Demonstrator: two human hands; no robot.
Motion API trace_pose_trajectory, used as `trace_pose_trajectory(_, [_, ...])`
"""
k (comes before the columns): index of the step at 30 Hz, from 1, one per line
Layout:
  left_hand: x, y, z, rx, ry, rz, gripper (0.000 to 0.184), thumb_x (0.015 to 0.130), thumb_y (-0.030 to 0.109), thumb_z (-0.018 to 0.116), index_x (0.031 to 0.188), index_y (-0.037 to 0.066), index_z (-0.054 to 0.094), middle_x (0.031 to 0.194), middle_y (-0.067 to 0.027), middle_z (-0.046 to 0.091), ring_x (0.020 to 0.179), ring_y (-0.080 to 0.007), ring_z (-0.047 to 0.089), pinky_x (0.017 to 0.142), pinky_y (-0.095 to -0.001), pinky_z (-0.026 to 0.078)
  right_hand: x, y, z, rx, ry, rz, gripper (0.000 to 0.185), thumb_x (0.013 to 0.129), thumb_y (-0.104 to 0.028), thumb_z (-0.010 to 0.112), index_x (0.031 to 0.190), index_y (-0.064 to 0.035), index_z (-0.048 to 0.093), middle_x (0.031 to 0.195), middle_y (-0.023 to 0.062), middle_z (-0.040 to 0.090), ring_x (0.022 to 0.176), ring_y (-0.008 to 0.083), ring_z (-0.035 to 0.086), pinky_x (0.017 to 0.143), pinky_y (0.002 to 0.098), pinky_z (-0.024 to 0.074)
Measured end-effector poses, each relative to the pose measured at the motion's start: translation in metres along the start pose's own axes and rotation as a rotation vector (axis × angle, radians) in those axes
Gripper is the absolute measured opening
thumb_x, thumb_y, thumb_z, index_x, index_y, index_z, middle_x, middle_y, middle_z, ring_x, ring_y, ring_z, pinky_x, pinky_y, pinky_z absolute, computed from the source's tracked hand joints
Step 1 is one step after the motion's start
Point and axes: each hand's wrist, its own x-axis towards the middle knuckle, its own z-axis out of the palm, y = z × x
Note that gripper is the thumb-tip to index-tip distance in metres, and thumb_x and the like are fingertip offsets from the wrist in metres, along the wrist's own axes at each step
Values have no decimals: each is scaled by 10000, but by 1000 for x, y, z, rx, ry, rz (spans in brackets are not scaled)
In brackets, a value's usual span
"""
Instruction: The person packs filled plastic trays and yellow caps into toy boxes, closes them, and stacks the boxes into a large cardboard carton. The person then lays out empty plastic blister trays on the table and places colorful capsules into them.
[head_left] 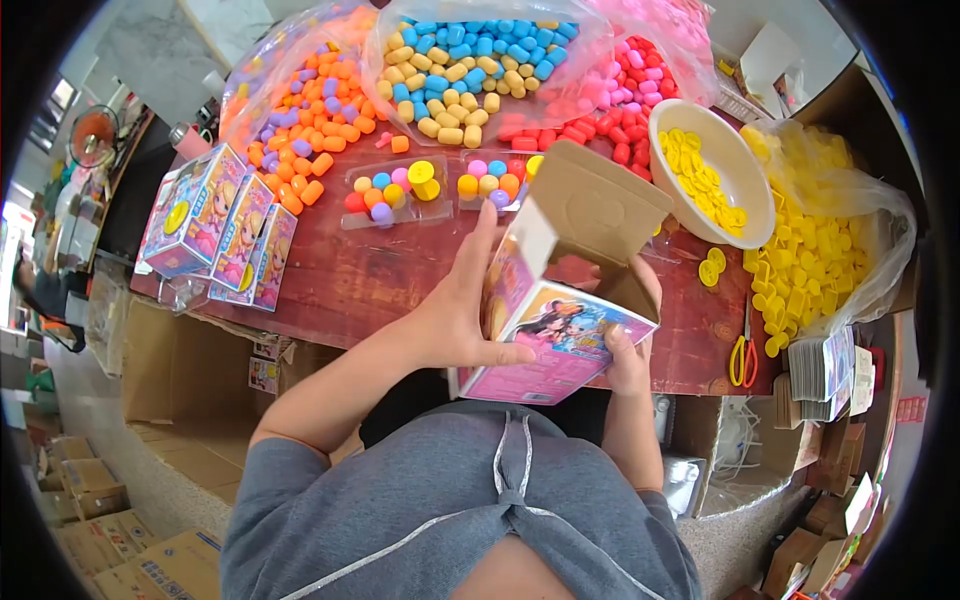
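Just above the table's front edge I hold a printed cardboard box (560, 335), tilted, its brown top flap (600, 205) standing up and its mouth open. My left hand (450, 315) grips the left side, thumb across the printed front and fingers stretched up along the side. On the right side my right hand (630, 350) is closed, thumb on the front and fingers behind. Beyond the box lie two clear plastic trays (350, 212) with colored capsules and a yellow piece (424, 181); the box partly hides the right one.
Bags of orange and purple capsules (320, 120), blue and tan capsules (470, 70) and red capsules (625, 125) line the back. Finished-looking boxes (235, 225) stand left. A bowl (750, 225) of yellow discs, yellow caps (810, 260) and scissors (743, 360) are right.
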Motion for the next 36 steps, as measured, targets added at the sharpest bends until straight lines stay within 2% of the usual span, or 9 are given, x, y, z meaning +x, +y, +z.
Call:
trace_pose_trajectory(5, [2, -3, -3, 187, -75, 159, 846, 653, 228, 870, 1348, 129, 398, 1366, -150, 359, 1176, -334, 449, 972, -429, 384, 10, -4, 0, -305, -138, -80, 330, 842, -299, 661, 1077, -83, 581, 1384, 203, 414, 1285, 327, 421, 1029, 440, 366])
trace_pose_trajectory(10, [5, -11, 3, 198, 176, 312, 605, 706, 162, 822, 1183, 130, 452, 1287, -130, 386, 1184, -296, 455, 967, -387, 400, 17, 11, 16, -419, 66, -411, 319, 851, -330, 666, 1037, -89, 573, 1224, 151, 472, 1164, 286, 479, 969, 430, 392])
trace_pose_trajectory(14, [8, -11, 15, -221, 275, 322, 494, 732, 123, 775, 1113, 120, 461, 1283, -117, 389, 1169, -259, 464, 969, -362, 403, 20, 7, 15, -403, -74, -498, 279, 862, -284, 672, 1020, -78, 570, 1133, 114, 497, 1082, 261, 496, 939, 424, 403])
trace_pose_trajectory(15, [8, -10, 15, -225, 273, 319, 494, 732, 123, 775, 1113, 120, 461, 1283, -117, 389, 1169, -259, 464, 969, -362, 403, 19, 7, 14, -407, -71, -496, 279, 862, -284, 672, 1020, -78, 570, 1133, 114, 497, 1082, 261, 496, 939, 424, 403])
trace_pose_trajectory(19, [5, 4, 6, -366, 163, -157, 508, 739, 90, 747, 1159, 124, 464, 1255, -113, 443, 1160, -230, 471, 959, -349, 414, 14, 6, 14, -557, -95, -368, 210, 867, -176, 660, 1025, -74, 565, 1173, 114, 530, 1066, 245, 516, 935, 377, 410])
trace_pose_trajectory(25, [10, 19, 9, -162, 245, -84, 450, 748, 58, 723, 1141, 120, 512, 1194, -108, 517, 1149, -245, 481, 972, -365, 405, 14, -5, 41, -347, 135, -183, 207, 832, -47, 662, 1017, -80, 573, 1170, 113, 564, 1023, 207, 536, 903, 320, 423])
trace_pose_trajectory(30, [8, 1, 9, 91, 232, 91, 291, 778, 47, 738, 1020, 82, 580, 1112, -83, 560, 1075, -240, 532, 957, -345, 418, 21, -11, 38, -123, 277, -56, 204, 792, 31, 672, 947, -74, 591, 1123, 102, 597, 988, 181, 553, 881, 297, 434])
trace_pose_trajectory(34, [7, -16, 2, 112, 52, 231, 256, 750, 66, 779, 940, 99, 611, 1136, -80, 551, 1099, -247, 527, 965, -359, 415, 18, 13, 10, -148, 118, -70, 189, 762, -65, 741, 894, -53, 605, 1174, 123, 600, 1063, 208, 533, 940, 346, 421])
trace_pose_trajectory(36, [4, -21, -3, 72, 74, 222, 272, 742, 68, 790, 944, 103, 611, 1123, -78, 554, 1109, -249, 524, 969, -365, 413, 22, 13, 8, -219, 16, -137, 210, 750, -83, 762, 893, -49, 613, 1173, 123, 607, 1060, 213, 539, 941, 351, 423])
